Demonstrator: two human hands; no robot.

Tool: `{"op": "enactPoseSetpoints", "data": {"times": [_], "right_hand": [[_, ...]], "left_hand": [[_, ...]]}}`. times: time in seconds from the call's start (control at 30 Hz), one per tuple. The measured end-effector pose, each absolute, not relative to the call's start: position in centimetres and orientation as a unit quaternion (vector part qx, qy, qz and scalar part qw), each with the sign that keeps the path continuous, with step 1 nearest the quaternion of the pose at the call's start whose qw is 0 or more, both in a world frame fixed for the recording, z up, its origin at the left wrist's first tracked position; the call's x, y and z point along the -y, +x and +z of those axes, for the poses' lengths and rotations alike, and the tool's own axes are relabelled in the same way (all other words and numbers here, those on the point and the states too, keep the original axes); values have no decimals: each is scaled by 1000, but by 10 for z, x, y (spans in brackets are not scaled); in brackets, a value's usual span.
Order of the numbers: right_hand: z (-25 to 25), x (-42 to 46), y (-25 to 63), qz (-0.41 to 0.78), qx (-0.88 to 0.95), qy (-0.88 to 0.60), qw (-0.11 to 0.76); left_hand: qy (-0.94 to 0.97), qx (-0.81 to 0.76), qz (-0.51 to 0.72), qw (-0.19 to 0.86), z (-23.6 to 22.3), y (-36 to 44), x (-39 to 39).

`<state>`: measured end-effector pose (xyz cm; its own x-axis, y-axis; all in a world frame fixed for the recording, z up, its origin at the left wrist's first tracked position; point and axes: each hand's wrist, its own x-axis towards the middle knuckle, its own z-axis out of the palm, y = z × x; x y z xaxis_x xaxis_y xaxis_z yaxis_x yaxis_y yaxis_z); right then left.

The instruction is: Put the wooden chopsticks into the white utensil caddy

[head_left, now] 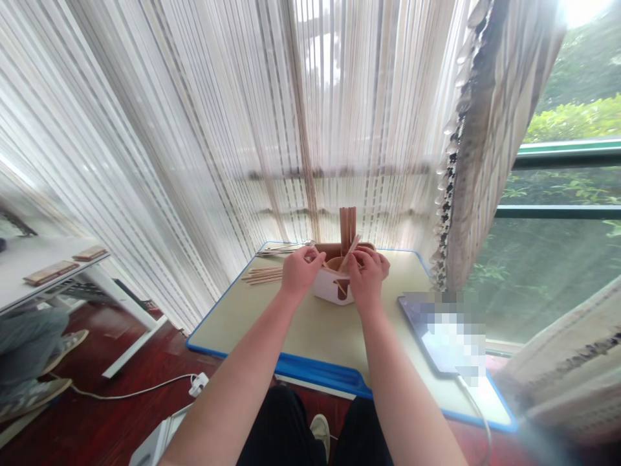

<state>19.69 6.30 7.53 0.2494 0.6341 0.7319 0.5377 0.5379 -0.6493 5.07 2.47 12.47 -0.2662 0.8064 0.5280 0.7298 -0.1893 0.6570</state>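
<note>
Two hands at the holder, sticks in the right one.
Around the holder (326, 287), with twelve o'clock pointing away from the person, the left hand (303, 268) is at ten, fingers bent and thumb near the fingertips by the rim; whether they grip anything, I cannot tell. The right hand (369, 272) is at two, its fingers grasping pale sticks (356, 243) that slant over the opening. Darker sticks (347, 225) stand upright at twelve to one. On the table (310, 333), loose sticks (263, 276) lie at nine, metal cutlery (279, 250) at ten, and a tablet (423, 333) at four.
</note>
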Motion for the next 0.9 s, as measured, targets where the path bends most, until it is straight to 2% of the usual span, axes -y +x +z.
{"op": "enactPoseSetpoints", "data": {"times": [0.1, 0.2, 0.5, 0.7, 0.9], "right_hand": [[80, -56, 200, 32, 591, -450, 669], [84, -51, 198, 40, 585, -451, 673], [81, -57, 194, 17, 656, -474, 587], [75, -58, 195, 28, 722, -485, 493], [73, -58, 193, 34, 708, -478, 518]], "left_hand": [[583, -639, 500, 43, 131, 54, -21], [570, -652, 494, 70, 134, 56, -22], [568, -673, 472, 49, 132, 62, -23], [532, -650, 542, 20, 116, 61, -11], [505, -653, 564, -1, 90, 51, -4]]}}
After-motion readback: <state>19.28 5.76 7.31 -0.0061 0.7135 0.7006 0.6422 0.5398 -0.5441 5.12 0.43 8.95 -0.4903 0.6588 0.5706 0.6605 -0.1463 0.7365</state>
